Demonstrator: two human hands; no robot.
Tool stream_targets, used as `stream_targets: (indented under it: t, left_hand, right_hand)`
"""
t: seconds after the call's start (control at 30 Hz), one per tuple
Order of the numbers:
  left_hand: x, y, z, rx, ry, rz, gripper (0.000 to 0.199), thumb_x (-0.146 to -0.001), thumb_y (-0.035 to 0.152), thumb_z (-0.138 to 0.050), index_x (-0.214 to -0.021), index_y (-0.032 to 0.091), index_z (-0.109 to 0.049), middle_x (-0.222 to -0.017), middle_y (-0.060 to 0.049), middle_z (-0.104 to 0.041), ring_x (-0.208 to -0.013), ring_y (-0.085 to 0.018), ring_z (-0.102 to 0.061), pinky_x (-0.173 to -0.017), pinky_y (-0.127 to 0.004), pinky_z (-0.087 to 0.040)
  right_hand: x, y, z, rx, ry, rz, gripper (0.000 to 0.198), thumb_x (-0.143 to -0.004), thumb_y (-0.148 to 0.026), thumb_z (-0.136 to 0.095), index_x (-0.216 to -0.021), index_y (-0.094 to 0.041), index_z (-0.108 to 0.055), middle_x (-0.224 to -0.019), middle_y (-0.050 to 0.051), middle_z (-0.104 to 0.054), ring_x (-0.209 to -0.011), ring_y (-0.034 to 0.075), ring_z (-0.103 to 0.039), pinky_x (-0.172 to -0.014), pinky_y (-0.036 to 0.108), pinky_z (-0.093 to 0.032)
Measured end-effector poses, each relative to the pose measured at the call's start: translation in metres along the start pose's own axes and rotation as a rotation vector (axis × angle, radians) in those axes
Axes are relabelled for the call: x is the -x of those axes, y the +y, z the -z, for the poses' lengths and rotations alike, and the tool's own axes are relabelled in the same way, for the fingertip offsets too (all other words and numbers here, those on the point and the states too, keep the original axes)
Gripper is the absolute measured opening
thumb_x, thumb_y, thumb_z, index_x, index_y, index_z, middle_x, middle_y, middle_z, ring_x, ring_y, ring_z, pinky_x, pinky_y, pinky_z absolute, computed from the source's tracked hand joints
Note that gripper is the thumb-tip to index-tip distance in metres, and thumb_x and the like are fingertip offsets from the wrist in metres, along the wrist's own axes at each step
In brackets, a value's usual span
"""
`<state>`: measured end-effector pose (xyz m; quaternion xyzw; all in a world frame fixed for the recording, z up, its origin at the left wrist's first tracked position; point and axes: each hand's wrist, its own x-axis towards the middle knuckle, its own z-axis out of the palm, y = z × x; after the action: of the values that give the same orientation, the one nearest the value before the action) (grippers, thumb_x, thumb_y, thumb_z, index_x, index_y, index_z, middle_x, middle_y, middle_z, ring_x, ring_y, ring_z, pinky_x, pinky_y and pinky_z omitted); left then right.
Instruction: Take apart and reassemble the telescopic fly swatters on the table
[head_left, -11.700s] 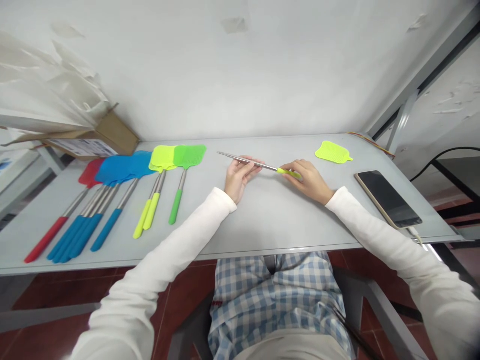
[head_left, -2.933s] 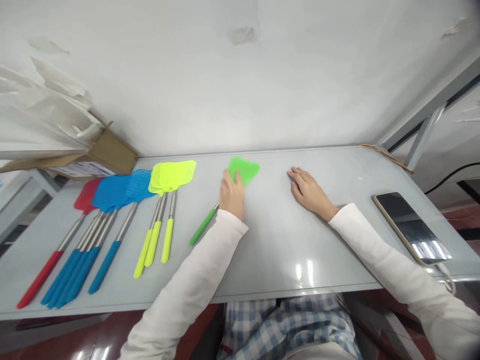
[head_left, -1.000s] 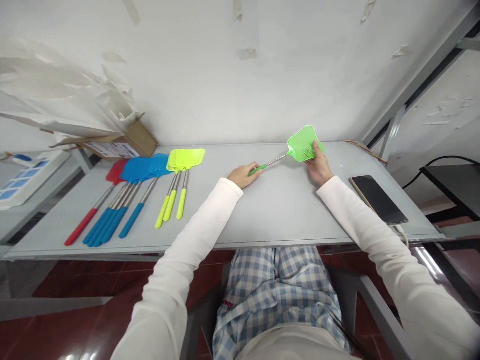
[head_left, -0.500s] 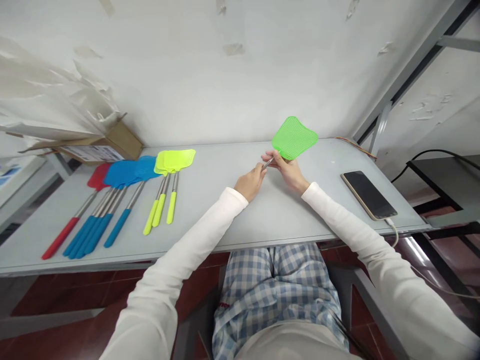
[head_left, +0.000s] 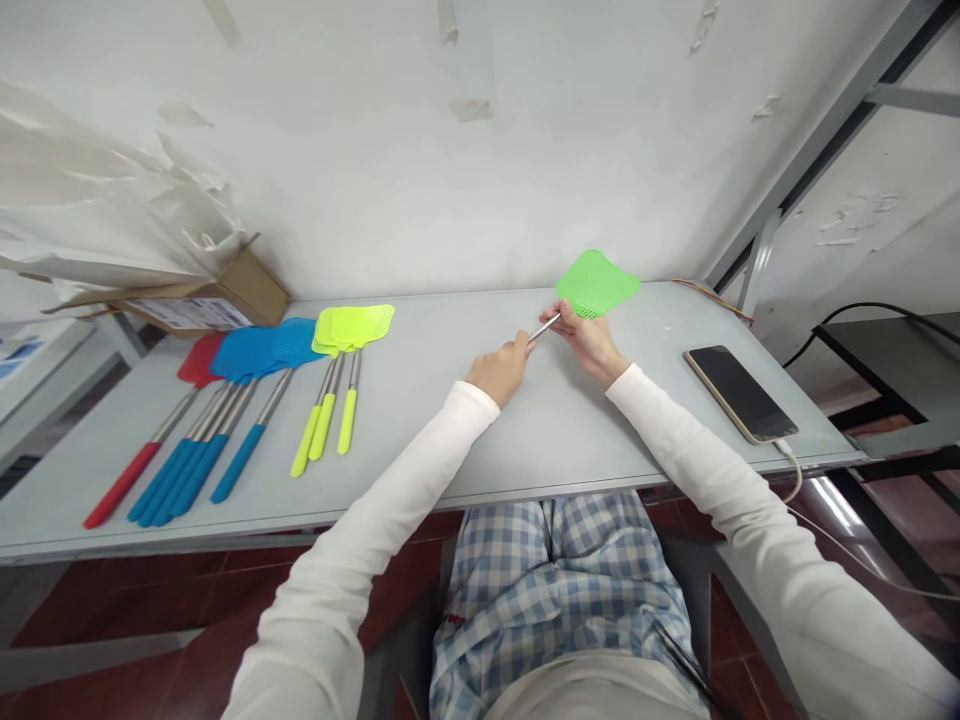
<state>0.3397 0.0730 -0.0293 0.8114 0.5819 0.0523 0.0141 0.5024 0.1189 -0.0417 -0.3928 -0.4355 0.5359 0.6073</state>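
A green fly swatter (head_left: 598,283) is held above the table between my two hands, its mesh head pointing up and to the right. My left hand (head_left: 501,369) is closed round the handle end, which it hides. The fingers of my right hand (head_left: 590,339) pinch the swatter just below the head. A length of thin metal shaft shows between the hands. To the left lie yellow swatters (head_left: 352,330), blue swatters (head_left: 259,352) and one red swatter (head_left: 142,460), heads toward the wall and handles toward me.
A phone (head_left: 741,393) with a white charging cable (head_left: 793,470) lies at the table's right. An open cardboard box (head_left: 251,288) with plastic sheeting (head_left: 112,190) is at the back left. The white wall (head_left: 480,200) rises behind the grey table (head_left: 450,455).
My hands have drawn slightly apart, and more of the metal shaft shows between them. The green head has shifted a little right and appears flatter.
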Motion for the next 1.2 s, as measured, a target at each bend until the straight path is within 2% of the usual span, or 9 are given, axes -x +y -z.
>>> stream_targets:
  t: [0.17,0.3,0.4,0.57,0.77,0.87,1.0,1.2]
  left_hand:
    - [0.016,-0.007,0.004,-0.048,0.006,0.008,0.049,-0.102,0.041,-0.012,-0.124,0.019,-0.049,-0.099,-0.013,-0.070,-0.087,-0.026,-0.071,-0.069,-0.031,-0.047]
    - [0.037,-0.027,0.004,-0.084,-0.041,0.039,0.045,-0.103,0.041,-0.016,-0.122,0.021,-0.051,-0.105,-0.013,-0.071,-0.086,-0.025,-0.071,-0.069,-0.031,-0.047]
    - [0.047,-0.044,0.003,-0.104,-0.071,0.011,0.044,-0.102,0.041,-0.018,-0.121,0.022,-0.053,-0.106,-0.011,-0.072,-0.087,-0.025,-0.070,-0.068,-0.031,-0.046]
    - [0.049,-0.066,0.002,-0.097,-0.008,0.053,0.044,-0.101,0.043,-0.021,-0.117,0.022,-0.057,-0.104,-0.010,-0.073,-0.089,-0.027,-0.070,-0.066,-0.032,-0.043]
    - [0.034,-0.090,0.003,-0.052,0.042,0.079,0.045,-0.099,0.048,-0.026,-0.111,0.022,-0.062,-0.094,-0.010,-0.074,-0.088,-0.027,-0.069,-0.068,-0.032,-0.041]
    - [0.022,-0.102,0.001,-0.035,0.074,0.059,0.044,-0.098,0.047,-0.029,-0.112,0.022,-0.062,-0.096,-0.010,-0.074,-0.093,-0.028,-0.069,-0.070,-0.032,-0.040]
    - [0.010,-0.114,-0.004,0.052,0.066,0.077,0.043,-0.096,0.052,-0.034,-0.118,0.024,-0.058,-0.098,-0.006,-0.075,-0.094,-0.027,-0.069,-0.071,-0.032,-0.040]
    - [0.007,-0.127,-0.008,0.115,0.062,0.145,0.040,-0.095,0.055,-0.038,-0.106,0.025,-0.062,-0.104,-0.005,-0.074,-0.098,-0.026,-0.067,-0.071,-0.031,-0.039]
  right_hand:
    - [-0.015,-0.017,0.021,-0.017,0.019,0.004,0.029,-0.075,-0.045,-0.078,-0.080,-0.021,-0.063,-0.079,0.002,-0.071,-0.088,0.020,-0.072,-0.100,0.042,-0.054]
    - [-0.031,-0.035,0.059,0.005,0.183,0.037,0.031,-0.076,-0.045,-0.078,-0.073,-0.023,-0.056,-0.074,-0.001,-0.070,-0.089,0.019,-0.072,-0.103,0.041,-0.053]
    - [-0.032,-0.045,0.079,0.012,0.219,0.043,0.032,-0.077,-0.051,-0.076,-0.076,-0.024,-0.059,-0.076,-0.001,-0.071,-0.092,0.018,-0.072,-0.104,0.039,-0.052]
    - [-0.024,-0.053,0.069,-0.040,0.110,0.061,0.026,-0.080,-0.049,-0.074,-0.082,-0.024,-0.065,-0.087,0.000,-0.075,-0.100,0.017,-0.071,-0.105,0.036,-0.051]
    - [-0.028,-0.050,0.053,-0.107,0.012,-0.035,0.034,-0.083,-0.059,-0.065,-0.092,-0.026,-0.065,-0.107,0.003,-0.075,-0.114,0.019,-0.067,-0.105,0.038,-0.052]
    - [-0.034,-0.039,0.058,-0.177,0.065,-0.031,0.033,-0.082,-0.059,-0.065,-0.088,-0.026,-0.063,-0.107,0.003,-0.075,-0.113,0.018,-0.067,-0.104,0.035,-0.052]
    - [-0.042,-0.022,0.074,-0.193,0.174,0.015,0.019,-0.085,-0.042,-0.067,-0.093,-0.026,-0.066,-0.101,0.000,-0.075,-0.104,0.014,-0.069,-0.100,0.032,-0.054]
    - [-0.052,-0.008,0.091,-0.235,0.313,0.084,0.016,-0.075,-0.027,-0.075,-0.087,-0.025,-0.066,-0.105,-0.003,-0.073,-0.102,0.012,-0.068,-0.094,0.029,-0.057]
